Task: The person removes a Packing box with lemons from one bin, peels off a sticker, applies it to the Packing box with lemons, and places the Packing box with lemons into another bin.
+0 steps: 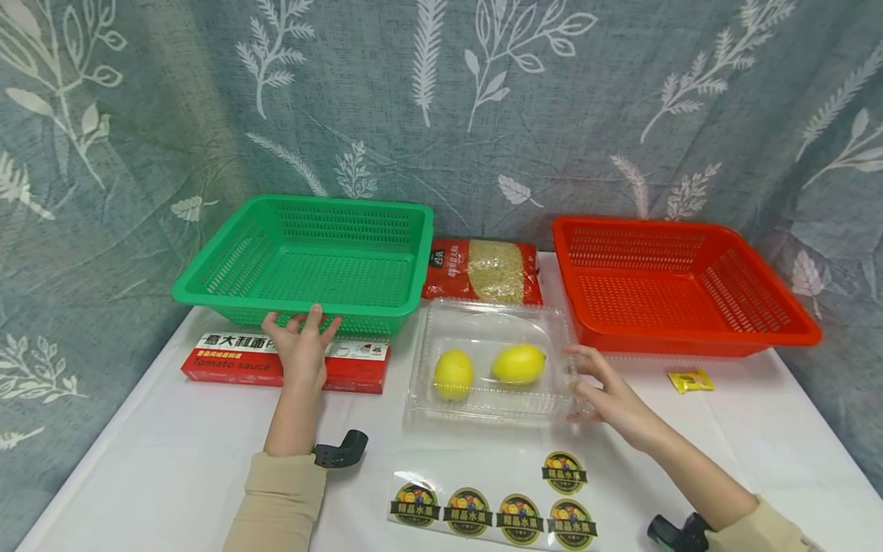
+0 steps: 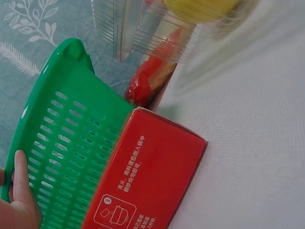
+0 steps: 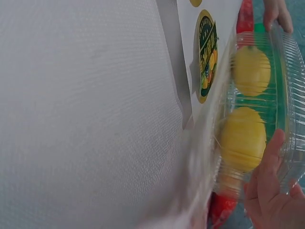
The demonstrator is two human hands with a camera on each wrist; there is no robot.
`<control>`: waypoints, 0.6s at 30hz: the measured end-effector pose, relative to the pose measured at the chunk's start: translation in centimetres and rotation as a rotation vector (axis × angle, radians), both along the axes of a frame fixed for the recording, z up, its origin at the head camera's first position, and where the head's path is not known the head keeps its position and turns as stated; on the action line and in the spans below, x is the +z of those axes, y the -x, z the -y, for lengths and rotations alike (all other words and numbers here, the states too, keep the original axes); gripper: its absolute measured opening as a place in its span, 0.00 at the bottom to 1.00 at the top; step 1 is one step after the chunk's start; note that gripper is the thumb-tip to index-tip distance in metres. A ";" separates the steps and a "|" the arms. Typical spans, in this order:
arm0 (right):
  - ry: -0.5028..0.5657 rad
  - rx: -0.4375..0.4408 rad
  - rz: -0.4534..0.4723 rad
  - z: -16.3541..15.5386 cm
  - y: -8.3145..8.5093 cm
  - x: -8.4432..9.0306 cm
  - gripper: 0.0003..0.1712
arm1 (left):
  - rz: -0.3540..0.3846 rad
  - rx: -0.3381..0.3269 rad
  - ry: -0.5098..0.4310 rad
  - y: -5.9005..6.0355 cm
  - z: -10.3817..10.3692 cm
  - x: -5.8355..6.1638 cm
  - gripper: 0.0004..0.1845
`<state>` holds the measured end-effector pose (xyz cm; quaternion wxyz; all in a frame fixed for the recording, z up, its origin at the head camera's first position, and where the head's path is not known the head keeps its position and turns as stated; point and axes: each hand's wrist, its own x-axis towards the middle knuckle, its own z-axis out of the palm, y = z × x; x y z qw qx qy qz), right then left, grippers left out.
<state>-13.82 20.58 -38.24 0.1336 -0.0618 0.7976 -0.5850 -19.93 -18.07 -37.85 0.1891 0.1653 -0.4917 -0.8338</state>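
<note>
A clear plastic clamshell box point(image 1: 490, 410) holds two lemons point(image 1: 453, 374) point(image 1: 519, 363) side by side. My right hand point(image 1: 610, 399) grips its right end, the thumb near the front corner and the fingers spread along the side. In the right wrist view a finger point(image 3: 272, 150) overlaps the clear wall beside one lemon. At the front rim of a green basket point(image 1: 303, 201), my left hand point(image 1: 301, 353) holds the edge. The left wrist view shows the rim between its thumb point(image 2: 21, 179) and another finger. Under that hand lies a red-and-white tomato sauce box point(image 1: 231, 369).
A red basket point(image 1: 697, 343) stands at the back right, with a small yellow packet point(image 1: 690, 381) in front. Between the baskets lies a red bag of pasta point(image 1: 483, 270). A sheet of round fruit stickers point(image 1: 469, 460) lies near the front. A patterned curtain point(image 1: 441, 153) hangs behind.
</note>
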 end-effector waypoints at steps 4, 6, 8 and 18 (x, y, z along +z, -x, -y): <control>-0.008 0.005 -0.002 -0.1 0.1 0.0 0.29 | 0.002 -0.001 -0.012 0.1 0.0 0.0 0.31; -0.012 0.008 0.000 -0.1 0.1 -0.1 0.29 | 0.005 0.000 -0.016 0.1 0.0 0.0 0.31; -0.015 0.012 0.000 -0.2 0.1 -0.2 0.29 | 0.005 0.001 -0.024 0.1 0.0 0.0 0.31; -0.033 0.026 0.012 -0.7 -0.1 0.2 0.32 | 0.038 -0.005 -0.043 0.1 -0.2 0.6 0.32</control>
